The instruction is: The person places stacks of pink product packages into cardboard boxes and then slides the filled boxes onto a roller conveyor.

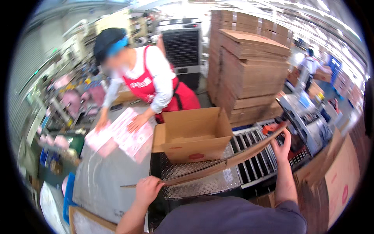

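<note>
A flattened cardboard box [208, 168] stretches across in front of me, seen nearly edge-on. My left hand [148, 190] grips its left part over the table edge. At its far right end, the fingers of my right hand [282, 145] are closed on the upper edge. Just beyond it, an opened cardboard box [196, 148] stands on a metal tread plate [183, 191], its top open and one flap out to the left. Across the grey table [105, 183], a co-worker in a red apron [142, 87] has both hands on pink-and-white printed sheets [132, 134].
A roller conveyor [253, 167] runs right to a machine [304, 113]. Tall stacks of flat cardboard [253, 78] stand behind it. More flat boxes [343, 179] lean at my right. A blue bin [69, 197] is at the lower left. Another person [309, 64] works far right.
</note>
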A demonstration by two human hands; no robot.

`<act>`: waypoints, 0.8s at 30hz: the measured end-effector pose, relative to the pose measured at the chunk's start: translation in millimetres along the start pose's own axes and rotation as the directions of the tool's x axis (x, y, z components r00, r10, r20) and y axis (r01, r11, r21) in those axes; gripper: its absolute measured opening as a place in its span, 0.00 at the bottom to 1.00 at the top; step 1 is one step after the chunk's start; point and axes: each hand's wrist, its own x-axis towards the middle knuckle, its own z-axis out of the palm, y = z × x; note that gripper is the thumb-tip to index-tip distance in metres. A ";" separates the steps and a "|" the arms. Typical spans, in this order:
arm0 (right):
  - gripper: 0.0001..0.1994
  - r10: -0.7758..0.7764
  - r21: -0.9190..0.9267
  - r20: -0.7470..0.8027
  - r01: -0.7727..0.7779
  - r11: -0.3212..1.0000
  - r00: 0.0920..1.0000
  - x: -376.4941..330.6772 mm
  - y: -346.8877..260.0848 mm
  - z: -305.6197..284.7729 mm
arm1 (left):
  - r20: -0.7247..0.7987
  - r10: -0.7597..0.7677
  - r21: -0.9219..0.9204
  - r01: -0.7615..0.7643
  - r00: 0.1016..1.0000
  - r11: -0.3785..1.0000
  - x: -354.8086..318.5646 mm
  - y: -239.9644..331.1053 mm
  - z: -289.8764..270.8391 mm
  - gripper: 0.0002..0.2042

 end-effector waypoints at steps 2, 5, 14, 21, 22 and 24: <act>0.41 -0.297 -0.072 0.152 0.310 0.948 0.943 -19.6 -18.4 26.0 | 0.078 0.121 0.033 -0.124 0.990 0.992 4.3 15.9 14.8 0.09; 0.33 -0.443 0.075 0.629 0.518 0.852 0.638 -51.5 -21.2 78.3 | 0.380 0.048 0.129 -0.104 0.924 0.986 19.5 31.2 61.7 0.09; 0.20 -0.673 0.345 0.409 0.578 0.739 0.616 -107.7 23.3 76.0 | 0.547 -0.334 0.191 0.274 0.768 0.943 59.1 3.4 89.1 0.27; 0.16 -0.751 0.639 0.384 0.433 0.636 0.537 -19.6 6.9 86.8 | 0.555 -0.554 0.480 0.305 0.621 0.823 78.2 -65.1 42.3 0.29; 0.19 -0.795 0.758 0.330 0.360 0.544 0.509 -6.2 -5.7 88.5 | 0.596 -0.569 0.464 0.336 0.566 0.820 73.0 -80.2 54.1 0.26; 0.24 -0.873 0.845 0.416 0.248 0.474 0.254 -18.8 -6.0 99.1 | 0.680 -0.524 0.359 0.390 0.513 0.848 84.2 -55.9 108.7 0.26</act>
